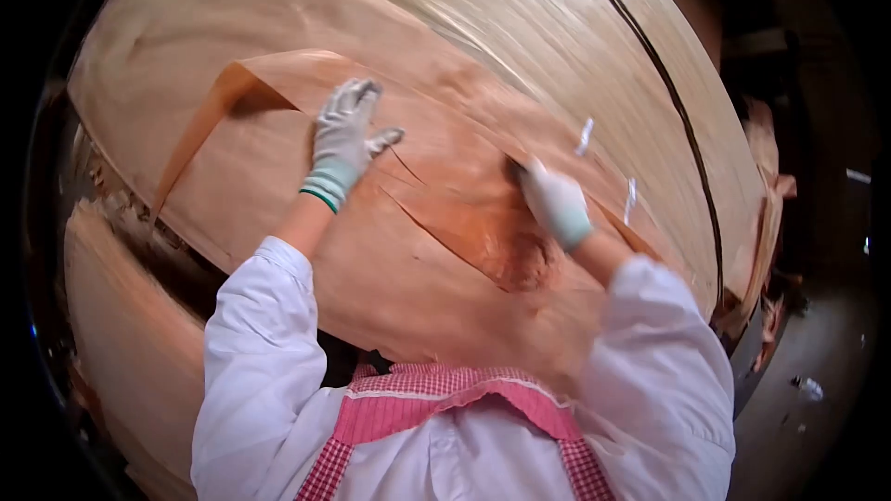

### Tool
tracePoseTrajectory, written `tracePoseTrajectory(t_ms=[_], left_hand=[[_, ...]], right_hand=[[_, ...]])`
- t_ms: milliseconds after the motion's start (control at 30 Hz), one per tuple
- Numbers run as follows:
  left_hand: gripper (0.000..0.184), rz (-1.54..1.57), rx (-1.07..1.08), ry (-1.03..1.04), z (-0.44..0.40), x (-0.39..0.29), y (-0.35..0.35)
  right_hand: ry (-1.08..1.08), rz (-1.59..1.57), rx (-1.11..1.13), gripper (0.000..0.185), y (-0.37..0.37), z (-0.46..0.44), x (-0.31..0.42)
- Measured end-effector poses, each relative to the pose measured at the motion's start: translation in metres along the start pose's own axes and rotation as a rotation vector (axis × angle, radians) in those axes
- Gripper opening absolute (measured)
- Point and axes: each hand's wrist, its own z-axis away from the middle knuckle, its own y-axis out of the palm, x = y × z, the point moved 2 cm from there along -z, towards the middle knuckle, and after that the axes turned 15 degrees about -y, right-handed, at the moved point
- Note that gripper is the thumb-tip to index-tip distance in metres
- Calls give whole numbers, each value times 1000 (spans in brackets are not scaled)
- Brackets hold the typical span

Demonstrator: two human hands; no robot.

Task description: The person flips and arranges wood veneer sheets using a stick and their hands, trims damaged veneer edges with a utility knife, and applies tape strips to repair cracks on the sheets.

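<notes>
A thin reddish-brown wood veneer sheet (278, 153) lies over a stack, its left corner curled up. On top of it rests my left hand (345, 130), in a pale glove with a mint cuff, flat with the thumb spread. A split (436, 237) in the sheet runs down and right from near that thumb, showing darker orange wood. Over the right part of the sheet is my gloved right hand (555, 202), smeared by motion, its fingers closed around something. A small dark end (515, 170) shows at its fingertips; its kind is unclear.
A paler veneer stack (520, 9) lies beyond, crossed by a dark line (664, 74). Another stack (135, 339) stands at lower left, past a dark gap. Torn veneer scraps (770, 306) hang at the right edge above a grey floor (817, 427) with litter.
</notes>
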Motion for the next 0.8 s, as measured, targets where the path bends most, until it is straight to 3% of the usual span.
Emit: tracePoseTrajectory(t_ms=[67,100,200,233,300,333,367,467,533,667,800], left_hand=[[70,-7,-24,24,3,0,2],[70,-13,-50,38,3,-1,1],[70,-41,-65,38,4,-2,0],[68,-37,-105,52,4,-3,1],[63,-35,-108,58,6,-12,-7],[60,-39,-109,64,6,-16,-13],[39,-141,-56,120,8,-31,-26],[25,-525,48,276,14,-25,14],[21,-518,-92,343,27,-27,12],[23,-531,-166,345,46,-33,11],[21,-650,59,210,47,-49,-4]], right_hand=[[226,128,-109,19,36,112,-4],[443,38,80,22,36,144,3],[523,40,-297,20,27,172,-21],[546,-118,-476,25,14,171,-42],[464,-83,-594,36,-6,168,-79],[483,-118,-546,37,-9,165,-86],[496,-154,-499,38,-12,162,-92],[559,-25,-353,38,-16,168,-98],[619,134,-255,38,-11,184,-85],[471,251,-701,30,-40,246,-10],[366,208,-841,34,-27,301,47]])
